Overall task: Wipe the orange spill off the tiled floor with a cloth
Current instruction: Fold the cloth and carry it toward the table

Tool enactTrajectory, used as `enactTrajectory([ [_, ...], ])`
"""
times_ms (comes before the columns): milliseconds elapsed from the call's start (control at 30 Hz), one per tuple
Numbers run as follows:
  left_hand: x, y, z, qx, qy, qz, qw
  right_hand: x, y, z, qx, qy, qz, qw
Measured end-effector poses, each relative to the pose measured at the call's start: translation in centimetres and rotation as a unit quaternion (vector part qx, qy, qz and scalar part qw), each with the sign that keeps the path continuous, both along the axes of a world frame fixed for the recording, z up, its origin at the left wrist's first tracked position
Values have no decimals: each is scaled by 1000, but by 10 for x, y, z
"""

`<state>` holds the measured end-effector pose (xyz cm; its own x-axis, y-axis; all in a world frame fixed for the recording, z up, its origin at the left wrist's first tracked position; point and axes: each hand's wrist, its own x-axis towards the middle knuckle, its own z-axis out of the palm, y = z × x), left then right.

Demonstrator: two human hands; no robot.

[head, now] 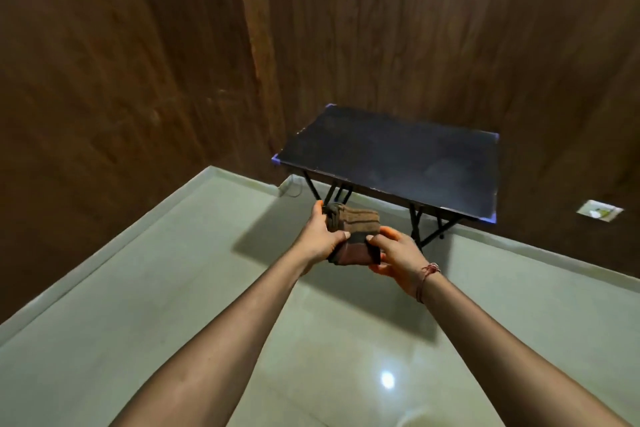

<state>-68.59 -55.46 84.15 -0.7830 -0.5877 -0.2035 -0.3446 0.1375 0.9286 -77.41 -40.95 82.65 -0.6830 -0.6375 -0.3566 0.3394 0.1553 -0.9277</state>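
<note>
A folded brown cloth (353,229) with dark stripes is held in the air in front of me, above the pale tiled floor (173,288). My left hand (320,236) grips its left side, thumb on top. My right hand (398,258) grips its near right corner, with a thread band at the wrist. Both arms are stretched forward. No orange spill shows anywhere on the floor in this view.
A small black folding table (398,156) stands in the corner just beyond the cloth, its crossed legs on the floor. Dark wood-panelled walls (138,80) close in on the left and behind. A white wall socket (599,211) sits low on the right wall.
</note>
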Motion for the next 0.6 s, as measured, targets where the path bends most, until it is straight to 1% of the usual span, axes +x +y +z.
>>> enactTrajectory([
  [100, -50, -7, -4, -29, -19, -67, 997, -34, -6, -9, 37, 20, -63, 997],
  [167, -88, -7, -12, -57, -45, -83, 994, -61, -9, -19, 58, 34, -103, 992],
  [233, -124, -10, -25, -61, -76, -95, 991, -89, -13, -31, 86, 42, -129, 987],
  [267, -147, -10, -34, -49, -91, -107, 989, -110, -15, -40, 98, 43, -140, 984],
  [333, -195, -12, -57, -27, -121, -128, 984, -153, -20, -58, 127, 35, -156, 979],
  [400, -224, -13, -72, -23, -148, -141, 979, -182, -22, -72, 151, 21, -164, 974],
  [433, -251, -14, -82, -24, -158, -151, 976, -209, -24, -82, 163, 10, -173, 971],
  [533, -319, -16, -100, -44, -185, -185, 964, -277, -29, -100, 190, -17, -188, 963],
  [600, -369, -18, -108, -64, -174, -203, 961, -327, -32, -107, 203, -4, -204, 958],
])
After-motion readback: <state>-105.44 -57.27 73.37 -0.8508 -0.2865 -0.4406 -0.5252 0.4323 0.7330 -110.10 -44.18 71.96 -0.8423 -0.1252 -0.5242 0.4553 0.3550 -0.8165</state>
